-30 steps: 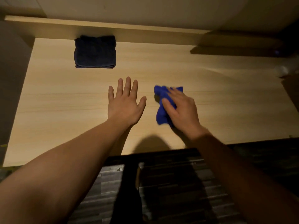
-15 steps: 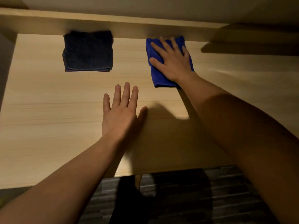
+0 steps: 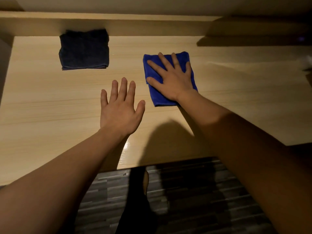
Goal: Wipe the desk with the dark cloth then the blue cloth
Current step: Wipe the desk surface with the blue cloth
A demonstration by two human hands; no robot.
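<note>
Your right hand [image 3: 170,80] lies flat on the blue cloth [image 3: 168,78], palm down and fingers spread wide; it presses on the fabric and grips nothing, no finger curled around an edge. The blue cloth is a bright, saturated royal blue with a soft, slightly fuzzy pile. It is folded into a rough rectangle, lying a little skewed, its long side running from about 11 o'clock to 5 o'clock. Its edges show past your fingers at the far side, along the left, and at the near corner below your wrist. It sits on the desk [image 3: 50,107] at about 1 o'clock from the centre of the view.

Your left hand [image 3: 120,108] is open too, fingers straight and slightly fanned, thumb out to the right, holding nothing. It lies over the bare wood near the middle of the desk; you cannot tell for certain whether the palm is pressed down or just above the surface. It is just beside the blue cloth, at roughly 8 o'clock from it, not touching it.

The dark cloth [image 3: 84,49] is a navy, almost black, folded square with a coarser, faintly ribbed texture and layered edges visible along its near side. It lies at about 11 o'clock, against the raised back panel of the desk, well apart from both hands.
</note>
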